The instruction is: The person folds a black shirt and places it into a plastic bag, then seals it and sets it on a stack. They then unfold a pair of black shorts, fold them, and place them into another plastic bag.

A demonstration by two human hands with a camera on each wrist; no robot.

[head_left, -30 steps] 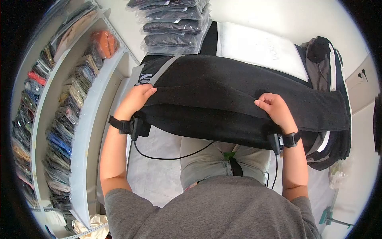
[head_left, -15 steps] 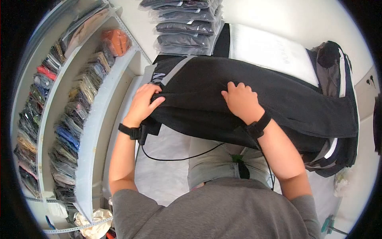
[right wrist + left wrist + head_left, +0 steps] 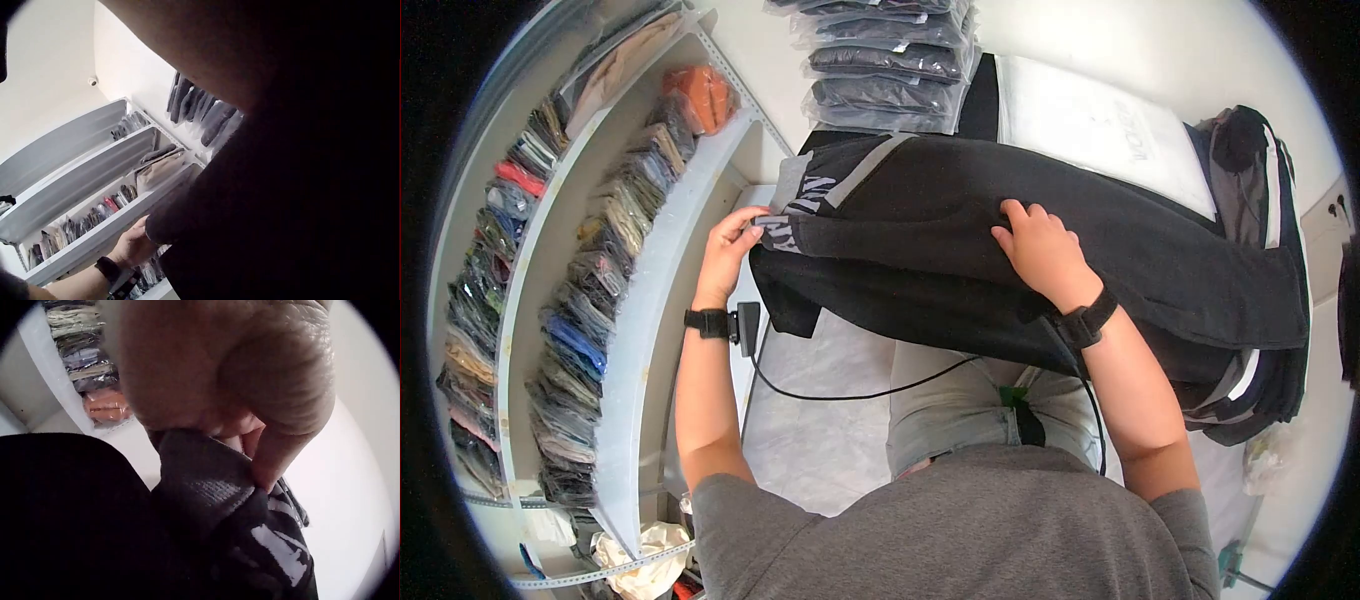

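A long black garment (image 3: 940, 240) with a grey stripe and pale lettering lies across the dark pile in the head view. At its left end my left hand (image 3: 725, 255) pinches the grey ribbed edge (image 3: 200, 475) between thumb and fingers, with white print just below it in the left wrist view. My right hand (image 3: 1045, 255) rests palm down on the middle of the cloth, fingers loosely bent. The right wrist view is mostly dark cloth, and that hand's fingertips are hidden there. The near side of the garment hangs down toward my legs.
Bagged dark clothes (image 3: 885, 95) are stacked at the back, beside a white plastic packet (image 3: 1100, 130). Shelves (image 3: 670, 250) packed with bagged garments stand at the left. More dark clothes with white stripes (image 3: 1250, 180) lie at the right. A cable (image 3: 850, 398) hangs from my left wrist.
My left hand went from the cloth's near left corner out to its ribbed edge, where lettering now shows on a turned-up fold. My right hand moved inward, then a little back, and its fingers loosened.
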